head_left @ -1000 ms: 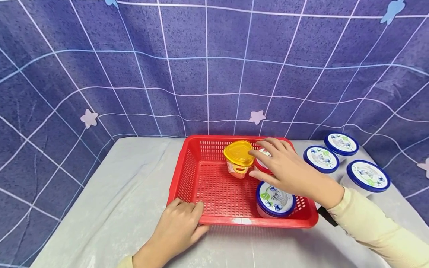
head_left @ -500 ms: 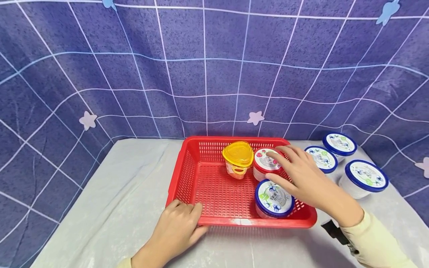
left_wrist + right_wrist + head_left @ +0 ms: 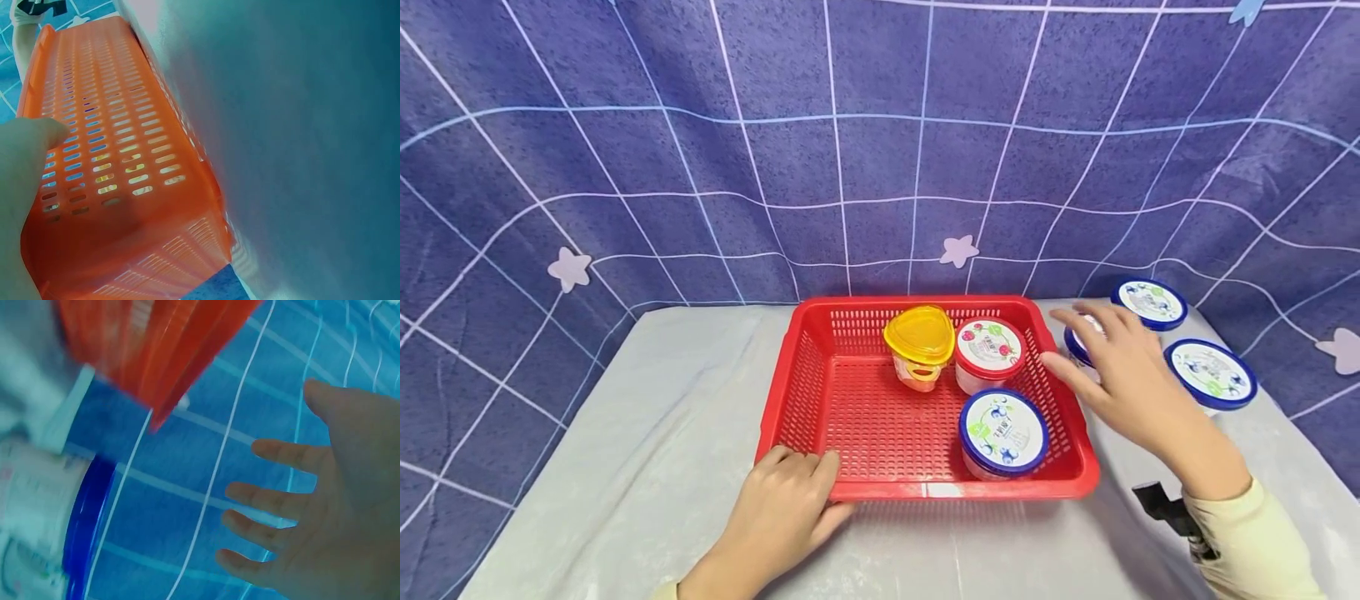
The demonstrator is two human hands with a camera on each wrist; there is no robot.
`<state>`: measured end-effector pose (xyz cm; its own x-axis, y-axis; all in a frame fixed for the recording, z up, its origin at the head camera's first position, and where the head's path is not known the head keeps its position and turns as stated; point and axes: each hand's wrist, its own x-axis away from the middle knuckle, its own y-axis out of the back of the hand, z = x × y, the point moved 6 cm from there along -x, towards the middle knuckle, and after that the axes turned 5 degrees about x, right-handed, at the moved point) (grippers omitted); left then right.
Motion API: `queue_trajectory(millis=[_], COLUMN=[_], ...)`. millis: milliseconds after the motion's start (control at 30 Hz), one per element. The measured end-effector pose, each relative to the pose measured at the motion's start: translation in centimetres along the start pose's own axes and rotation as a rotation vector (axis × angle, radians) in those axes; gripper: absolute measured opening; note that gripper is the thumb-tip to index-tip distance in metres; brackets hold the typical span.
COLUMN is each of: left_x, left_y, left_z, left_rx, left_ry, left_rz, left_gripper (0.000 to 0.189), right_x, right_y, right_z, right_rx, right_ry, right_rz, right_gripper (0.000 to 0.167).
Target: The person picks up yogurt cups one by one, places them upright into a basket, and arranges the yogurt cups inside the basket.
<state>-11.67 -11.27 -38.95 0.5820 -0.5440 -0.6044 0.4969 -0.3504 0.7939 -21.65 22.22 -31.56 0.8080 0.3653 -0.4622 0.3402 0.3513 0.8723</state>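
My left hand (image 3: 785,508) grips the front left corner of a red plastic basket (image 3: 895,490), fingers over the rim and thumb below it. My right hand (image 3: 1138,387) hovers with spread fingers just right of the basket, over a blue-lidded tub (image 3: 1078,346) that it partly hides. Inside the basket stand a yellow-lidded cup (image 3: 921,337), a red-lidded tub (image 3: 990,348) and another tub with a blue lid (image 3: 1003,433). In the right wrist view the palm and fingers hold nothing, and a blue-lidded tub (image 3: 44,519) shows at the left.
Two more blue-lidded tubs stand on the table's right side, a back one (image 3: 1150,303) and a front one (image 3: 1212,373). A grey-white cloth (image 3: 647,433) covers the table. Behind it hangs a purple-blue gridded curtain (image 3: 775,167).
My right hand has let go of the red-lidded tub in the basket and moved right, out over the tubs beside it. My left hand keeps its grip on the basket.
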Motion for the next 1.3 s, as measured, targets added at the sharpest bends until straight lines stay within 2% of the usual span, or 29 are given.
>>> queue_trajectory(millis=[200, 400, 567, 767, 933, 1133, 1300], left_x=[-0.1, 0.0, 0.0, 0.0, 0.1, 0.0, 0.0], left_y=[0.1, 0.0, 0.0, 0.1, 0.0, 0.1, 0.1], left_z=[0.0, -0.1, 0.0, 0.1, 0.0, 0.0, 0.0], left_rx=[-0.004, -0.001, 0.001, -0.001, -0.002, -0.001, -0.001], left_ry=[0.001, -0.005, -0.001, -0.002, -0.009, -0.011, -0.003], left_rz=[-0.001, -0.002, 0.001, -0.001, -0.007, -0.007, -0.001], left_gripper=[0.040, 0.041, 0.042, 0.040, 0.041, 0.041, 0.041], right_x=[0.2, 1.4, 2.7, 3.9, 4.4, 5.4, 5.6], right_y=[0.6, 0.7, 0.9, 0.0, -1.2, -2.1, -3.2], right_z=[-4.7, -10.1, -13.2, -15.6, -16.8, -18.6, -19.0], right_rx=[0.038, 0.077, 0.096, 0.111, 0.116, 0.136, 0.150], right_ry=[-0.143, -0.318, -0.427, -0.496, -0.521, -0.603, -0.641], right_rz=[-0.014, 0.032, 0.100, 0.193, 0.217, 0.272, 0.310], right_gripper=[0.049, 0.057, 0.065, 0.073, 0.072, 0.075, 0.073])
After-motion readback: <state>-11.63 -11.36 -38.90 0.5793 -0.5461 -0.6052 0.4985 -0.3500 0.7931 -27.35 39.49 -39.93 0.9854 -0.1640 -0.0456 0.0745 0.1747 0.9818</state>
